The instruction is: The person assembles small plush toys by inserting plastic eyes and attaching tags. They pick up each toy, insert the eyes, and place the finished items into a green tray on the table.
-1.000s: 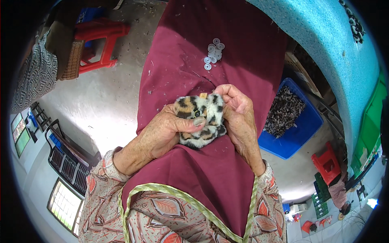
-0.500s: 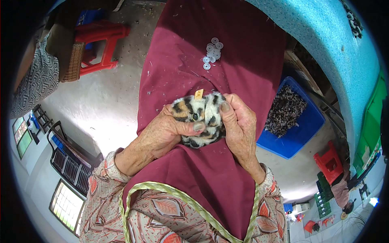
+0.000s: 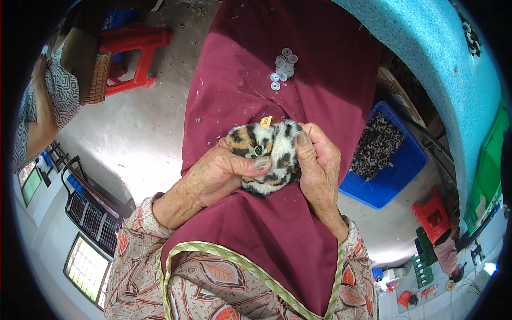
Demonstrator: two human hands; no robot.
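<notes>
Over my lap I hold a spotted plush piece [image 3: 272, 177] of white, black and tan fur, with one round dark eye [image 3: 258, 150] on it. A small yellowish tag [image 3: 266, 121] sticks up from its top edge. My left hand [image 3: 229, 168] grips its left side, the thumb lying on the fur just below the eye. At the upper right edge my right hand [image 3: 319, 154] pinches the fur between thumb and fingers. The fingers behind the piece are hidden. Beyond it, several translucent plastic washers [image 3: 284, 66] lie in a loose cluster on the maroon apron [image 3: 229, 69].
A blue bin [image 3: 380, 200] holding many spotted fur pieces stands on the floor at right, beside a turquoise table edge [image 3: 426, 58]. Red stools [image 3: 141, 66] stand at far left and right. Another person's arm [image 3: 42, 114] shows at the left edge. Dark chairs [image 3: 88, 202] line the left wall.
The view has shifted slightly, and the plush piece and washers sit a little further right in it. At the left edge, the other person's arm has come into view. Both hands keep their grip.
</notes>
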